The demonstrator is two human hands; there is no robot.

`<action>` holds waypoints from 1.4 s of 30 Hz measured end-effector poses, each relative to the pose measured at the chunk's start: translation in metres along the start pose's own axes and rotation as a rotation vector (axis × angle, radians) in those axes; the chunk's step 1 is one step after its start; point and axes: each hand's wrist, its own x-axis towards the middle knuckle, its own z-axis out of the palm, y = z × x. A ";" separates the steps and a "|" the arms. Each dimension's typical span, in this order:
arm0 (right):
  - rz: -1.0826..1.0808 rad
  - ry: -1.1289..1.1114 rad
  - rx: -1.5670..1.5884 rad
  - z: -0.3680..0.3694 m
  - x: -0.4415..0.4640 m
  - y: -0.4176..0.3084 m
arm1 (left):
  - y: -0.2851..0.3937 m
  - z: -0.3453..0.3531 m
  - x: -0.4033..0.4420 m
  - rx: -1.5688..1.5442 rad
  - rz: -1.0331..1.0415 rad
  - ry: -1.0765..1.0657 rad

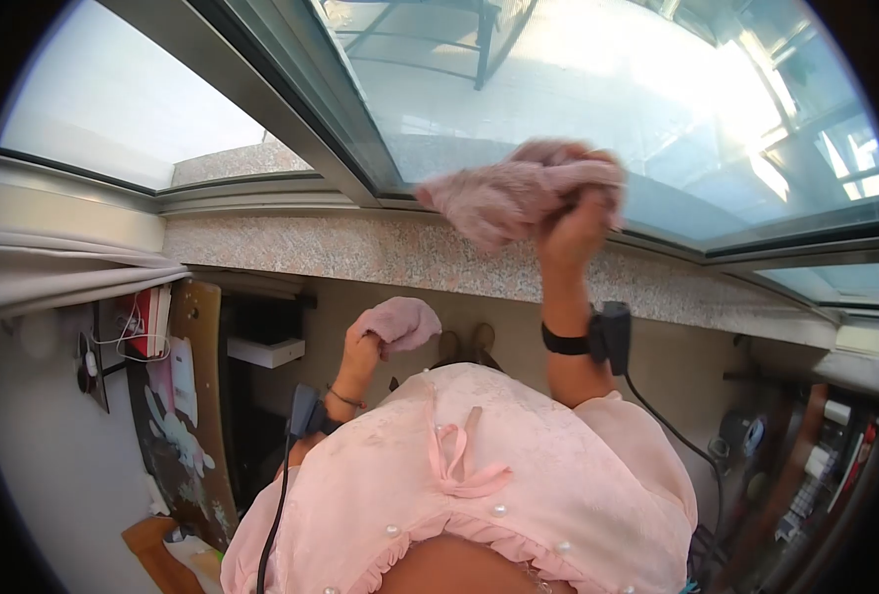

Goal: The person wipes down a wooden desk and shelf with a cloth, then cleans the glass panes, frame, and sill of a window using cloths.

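Note:
Against the lower part of the window glass [677,168], a bunched pink cloth [494,198] is held in my right hand [575,226]. The cloth and fingers are slightly smeared by motion, and the cloth covers part of the fingers. Lower and to the left, my left hand [362,348] grips a smaller folded pink cloth [402,322] in front of my body, below the granite sill [360,247]. Both wrists wear a dark strap with a device and a cable.
A metal window frame [336,163] slants down at the left of the glass. A curtain [73,272] hangs at the far left. Below it are a wooden board [202,376] and a white box [266,351]. Cluttered shelves [796,465] stand at the lower right.

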 end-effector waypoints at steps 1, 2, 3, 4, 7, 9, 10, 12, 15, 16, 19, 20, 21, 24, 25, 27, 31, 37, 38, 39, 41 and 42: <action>-0.183 -0.061 -0.069 0.039 0.019 -0.030 | -0.001 0.001 0.003 0.035 0.038 -0.038; -0.149 0.108 0.191 0.061 0.036 -0.042 | 0.000 0.005 0.005 0.030 0.051 -0.028; -0.633 -0.381 -0.524 0.046 0.071 -0.034 | 0.001 0.011 0.006 0.053 0.107 -0.075; -1.335 -0.710 -0.833 0.032 0.105 -0.026 | 0.002 0.016 0.005 0.080 0.159 -0.122; -1.465 -0.312 -1.284 0.123 0.096 -0.008 | -0.004 0.017 0.006 0.051 0.139 -0.152; -1.296 -0.592 -1.643 0.113 0.056 0.017 | -0.009 0.014 0.011 0.033 0.157 -0.187; -1.240 -0.726 -1.650 0.093 0.033 0.041 | -0.011 0.013 0.014 0.018 0.155 -0.185; -1.057 -1.008 -1.693 0.046 -0.015 0.093 | -0.011 0.002 0.017 0.066 0.111 -0.179; -0.727 -1.306 -1.779 -0.005 -0.063 0.122 | 0.005 -0.023 0.019 0.183 0.186 -0.223; -0.679 -1.258 -1.833 -0.002 -0.064 0.129 | 0.009 -0.036 0.026 0.322 0.294 -0.213; -0.754 -0.893 -1.792 0.054 -0.029 0.102 | 0.004 -0.075 0.035 0.193 0.264 -0.181; -0.808 -0.737 -1.722 0.080 -0.010 0.086 | -0.001 -0.089 0.042 0.156 0.293 -0.157; -0.970 -0.661 -1.695 0.121 0.022 0.062 | -0.006 -0.101 0.047 0.118 0.274 -0.167; -1.164 -0.450 -0.985 0.220 0.094 0.004 | 0.001 -0.122 0.061 0.181 0.299 -0.185; -1.151 -0.497 -0.716 0.242 0.103 -0.010 | 0.001 -0.124 0.065 0.065 0.239 -0.214; -1.278 -0.562 -0.941 0.257 0.093 0.011 | -0.014 -0.122 0.086 -0.054 0.480 -0.258; -1.047 -0.688 -1.507 0.201 0.021 0.090 | -0.019 -0.128 0.099 -0.010 0.465 -0.407; -1.140 -0.541 -1.486 0.185 0.023 0.067 | 0.016 -0.142 0.090 -0.005 0.463 -0.386; -1.213 -0.477 -1.464 0.209 0.050 0.051 | 0.011 -0.148 0.096 -0.030 0.493 -0.395; -1.175 -0.308 -1.457 0.252 0.072 0.021 | 0.006 -0.152 0.101 -0.057 0.518 -0.402; -1.616 -0.315 -1.267 0.324 0.138 -0.030 | 0.000 -0.154 0.104 -0.116 0.558 -0.411; -1.794 -0.367 -1.155 0.363 0.166 -0.055 | 0.002 -0.154 0.109 -0.128 0.571 -0.406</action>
